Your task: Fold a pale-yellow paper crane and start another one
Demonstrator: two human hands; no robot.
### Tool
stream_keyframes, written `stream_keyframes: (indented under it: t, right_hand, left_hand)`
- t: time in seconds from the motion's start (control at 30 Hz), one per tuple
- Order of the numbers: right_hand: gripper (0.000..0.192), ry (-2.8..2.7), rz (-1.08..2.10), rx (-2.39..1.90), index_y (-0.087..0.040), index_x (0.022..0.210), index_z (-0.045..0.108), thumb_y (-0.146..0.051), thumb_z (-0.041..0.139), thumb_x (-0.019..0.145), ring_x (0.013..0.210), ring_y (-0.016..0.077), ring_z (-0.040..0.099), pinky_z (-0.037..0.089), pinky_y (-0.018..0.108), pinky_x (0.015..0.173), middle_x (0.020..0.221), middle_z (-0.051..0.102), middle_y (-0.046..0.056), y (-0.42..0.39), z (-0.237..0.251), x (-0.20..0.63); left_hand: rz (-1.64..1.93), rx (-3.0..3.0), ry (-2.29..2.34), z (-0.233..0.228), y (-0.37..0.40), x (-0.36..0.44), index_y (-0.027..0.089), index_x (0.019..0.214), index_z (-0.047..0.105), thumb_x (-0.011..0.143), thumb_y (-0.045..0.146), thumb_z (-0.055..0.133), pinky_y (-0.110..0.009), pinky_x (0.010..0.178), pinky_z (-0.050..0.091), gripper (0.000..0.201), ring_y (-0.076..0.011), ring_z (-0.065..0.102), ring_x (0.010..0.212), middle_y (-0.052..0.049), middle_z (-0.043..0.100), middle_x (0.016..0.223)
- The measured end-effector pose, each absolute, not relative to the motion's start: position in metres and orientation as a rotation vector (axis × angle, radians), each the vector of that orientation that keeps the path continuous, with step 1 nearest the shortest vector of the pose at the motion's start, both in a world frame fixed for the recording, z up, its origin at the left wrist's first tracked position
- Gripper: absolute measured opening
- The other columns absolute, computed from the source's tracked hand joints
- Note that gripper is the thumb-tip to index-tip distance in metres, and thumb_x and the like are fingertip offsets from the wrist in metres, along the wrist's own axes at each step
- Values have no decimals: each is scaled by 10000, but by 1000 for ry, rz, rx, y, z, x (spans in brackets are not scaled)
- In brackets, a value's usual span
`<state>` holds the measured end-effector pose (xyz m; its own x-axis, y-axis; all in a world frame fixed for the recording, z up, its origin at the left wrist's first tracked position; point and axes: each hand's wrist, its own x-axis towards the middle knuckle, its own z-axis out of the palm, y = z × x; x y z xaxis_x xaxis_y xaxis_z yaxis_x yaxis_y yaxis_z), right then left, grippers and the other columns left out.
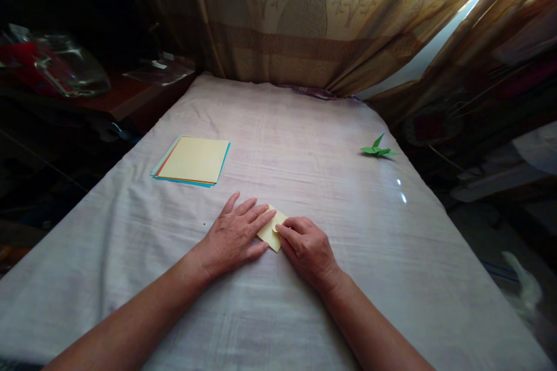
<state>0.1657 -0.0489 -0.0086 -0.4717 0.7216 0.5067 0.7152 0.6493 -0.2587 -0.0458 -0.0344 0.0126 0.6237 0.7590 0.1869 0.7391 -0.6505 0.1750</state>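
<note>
**Pinching a flap of the small yellow paper (268,236) at the near middle of the surface (278,313)**

From where I stand, the person's right hand (308,245) has its thumb and forefinger brought together, clamped on a curled flap at the paper's right side. The left hand (237,235) lies palm down with its fingers spread apart, some of the fingertips resting on the paper's left side. The paper is folded down small and lies between the two hands, on a pale, wrinkled cloth that covers the surface.

Just beyond the left hand sits a stack of square paper sheets (194,159), pale yellow on top, with blue and orange-red edges peeking out below. Well off to the right, near the cloth's far right edge, rests a green origami bird (377,151), one point sticking up.

Farther out on the left, a reddish-brown wooden ledge (126,105) carries a clear plastic packet (163,71) and a clear container (80,69). A tan curtain (278,40) with a tree pattern hangs behind, bright light showing at its top.
</note>
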Motion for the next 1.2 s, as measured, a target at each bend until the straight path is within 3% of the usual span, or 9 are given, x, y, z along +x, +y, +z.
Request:
stream_keyframes:
  t: [0.47, 0.67, 0.83, 1.2]
  right_hand:
    - [124, -2387, -46, -1104, -204, 927, 681, -207, 556, 923, 745, 147, 563, 446, 257, 698, 853, 664, 44, -46, -6, 167]
    - [145, -2404, -52, -1132, -202, 910, 671, -203, 529, 938, 741, 150, 551, 436, 260, 704, 843, 662, 41, -47, -6, 166]
    - [128, -2408, -61, -1123, -199, 898, 665, -192, 542, 930, 739, 150, 546, 424, 263, 704, 824, 649, 38, -46, -6, 165]
    - [104, -2386, -90, -1127, -200, 905, 673, -191, 570, 916, 731, 149, 543, 413, 257, 703, 838, 663, 36, -47, -8, 166]
  left_hand:
    - [209, 2820, 1269, 19, -31, -41, 298, 1306, 568, 842, 471, 606, -486, 1187, 91, 497, -264, 480, 1278, -54, 579, 1325]
    - [251, 2832, 1251, 18, -30, -40, 274, 1291, 584, 843, 456, 606, -497, 1184, 54, 485, -274, 419, 1349, -58, 491, 1460]
    - [253, 2855, 1200, 17, -30, -41, 259, 1295, 586, 870, 440, 572, -483, 1193, 19, 462, -265, 409, 1362, -26, 579, 1379]
    - [222, 2823, 1260, 14, -30, -42, 313, 1310, 574, 845, 483, 608, -513, 1177, 70, 496, -288, 442, 1336, -38, 551, 1408]
